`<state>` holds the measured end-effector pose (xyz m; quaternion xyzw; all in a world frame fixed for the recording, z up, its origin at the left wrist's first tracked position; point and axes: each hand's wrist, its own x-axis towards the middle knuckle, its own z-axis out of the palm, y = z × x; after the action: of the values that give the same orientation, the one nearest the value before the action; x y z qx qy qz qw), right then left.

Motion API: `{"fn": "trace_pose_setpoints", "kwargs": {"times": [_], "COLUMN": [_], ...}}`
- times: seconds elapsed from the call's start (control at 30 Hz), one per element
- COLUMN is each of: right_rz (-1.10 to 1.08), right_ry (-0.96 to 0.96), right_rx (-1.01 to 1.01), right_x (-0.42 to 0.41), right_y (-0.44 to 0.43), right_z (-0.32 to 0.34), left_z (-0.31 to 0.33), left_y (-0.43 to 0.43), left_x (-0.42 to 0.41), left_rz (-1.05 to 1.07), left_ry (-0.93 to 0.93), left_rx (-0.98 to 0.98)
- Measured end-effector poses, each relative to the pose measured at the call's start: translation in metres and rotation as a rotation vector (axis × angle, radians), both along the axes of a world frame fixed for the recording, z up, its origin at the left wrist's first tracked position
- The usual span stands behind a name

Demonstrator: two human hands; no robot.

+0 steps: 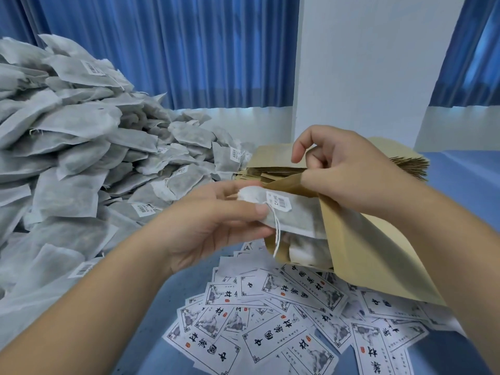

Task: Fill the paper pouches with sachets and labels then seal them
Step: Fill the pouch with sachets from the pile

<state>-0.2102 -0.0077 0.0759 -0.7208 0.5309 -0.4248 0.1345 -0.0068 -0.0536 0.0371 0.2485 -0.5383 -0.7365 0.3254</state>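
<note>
Head view: your left hand has its grip pinched on a sachet that's partway into the paper pouch, while your right hand pinches the pouch's upper lip to hold the mouth open above the desk. Something pale sits inside, likely another sachet, so I'd call this pouch mid-fill, with no label visible inside and the mouth unsealed. Plenty's left: the sachet heap at your left, loose labels strewn below, and a stack of flat pouches behind.
</note>
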Motion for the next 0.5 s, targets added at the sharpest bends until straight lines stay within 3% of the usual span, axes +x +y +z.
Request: {"fn": "trace_pose_setpoints", "kwargs": {"times": [0.3, 0.5], "right_rz": [0.032, 0.033], "right_ry": [0.017, 0.048], "right_rx": [-0.001, -0.014], "right_x": [0.001, 0.003], "right_y": [-0.002, -0.004], "right_z": [-0.002, -0.003], "left_z": [-0.005, 0.002], "left_y": [0.032, 0.017], "left_x": [-0.030, -0.074], "left_rz": [0.178, 0.165], "left_ry": [-0.563, -0.931], "left_rx": [-1.061, -1.227]}}
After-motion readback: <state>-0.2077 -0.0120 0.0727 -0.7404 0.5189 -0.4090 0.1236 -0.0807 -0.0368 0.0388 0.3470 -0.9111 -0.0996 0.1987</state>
